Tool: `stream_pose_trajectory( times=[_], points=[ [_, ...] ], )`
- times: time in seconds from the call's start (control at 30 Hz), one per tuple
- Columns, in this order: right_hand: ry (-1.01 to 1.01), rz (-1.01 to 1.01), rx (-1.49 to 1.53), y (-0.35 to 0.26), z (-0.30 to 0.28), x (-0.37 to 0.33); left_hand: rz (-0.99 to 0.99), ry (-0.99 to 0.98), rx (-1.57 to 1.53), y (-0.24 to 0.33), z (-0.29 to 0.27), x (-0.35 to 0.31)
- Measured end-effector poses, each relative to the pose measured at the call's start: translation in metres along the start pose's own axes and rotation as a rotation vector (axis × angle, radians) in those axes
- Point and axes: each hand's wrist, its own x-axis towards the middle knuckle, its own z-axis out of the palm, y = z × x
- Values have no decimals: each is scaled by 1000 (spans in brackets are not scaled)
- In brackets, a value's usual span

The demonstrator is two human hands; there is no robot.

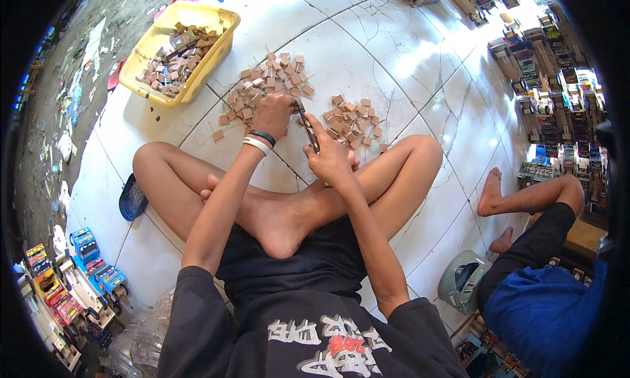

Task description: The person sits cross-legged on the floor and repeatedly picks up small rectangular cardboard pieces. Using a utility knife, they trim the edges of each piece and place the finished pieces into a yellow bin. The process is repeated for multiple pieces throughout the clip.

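Your right hand (pixel 331 158) is closed around the handles of the pliers (pixel 302 113), with the tool's head angled up and toward your left side. This grip probably lets the fingers squeeze the handles while the palm backs them. The pliers sit between your two hands, in front of your crossed legs and above the tiled floor (pixel 387 56).

Your left hand (pixel 272 115) is at the head of the pliers, fingers curled in. Whether it pinches a small part there cannot be told (the back of the hand hides the fingertips). Its place opposite the tool suggests that it steadies whatever is at the tip.

The larger heap of wooden blocks (pixel 289 69) lies just beyond your left hand; thin pins appear to stick out among them. The smaller heap of blocks (pixel 354 121) lies apart, beyond your right hand. The gap between the heaps likely serves to prevent mixing, and both appear within arm's reach.

The yellow tub (pixel 209 73) stands farther out on the left, holding more wooden pieces. Its raised walls contain loose stock, and its position leaves the floor before you for the heaps.
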Motion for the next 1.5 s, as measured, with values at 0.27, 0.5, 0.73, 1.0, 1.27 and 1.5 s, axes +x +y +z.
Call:
stream_pose_trajectory(
  times=[0.27, 0.5, 0.73, 1.0, 1.27, 1.5],
  points=[
    [-3, 28, -19, 3, 3, 0, -404, 23, -642, -8, 5, -9],
    [14, 18, -11, 2, 4, 1, -631, 16, -1056, -16, 11, -8],
    [20, 5, 9, 0, 3, -1, -732, -12, -1047, -14, 7, -6],
    [127, -139, 60, -4, 10, -8, -740, -41, -922, -12, 8, 1],
    [123, -141, 36, -12, 11, -6, -741, -4, -888, -8, 9, -2],
    [76, -68, -54, -13, 6, -8, -742, 14, -870, -6, 10, -1]
  ],
)
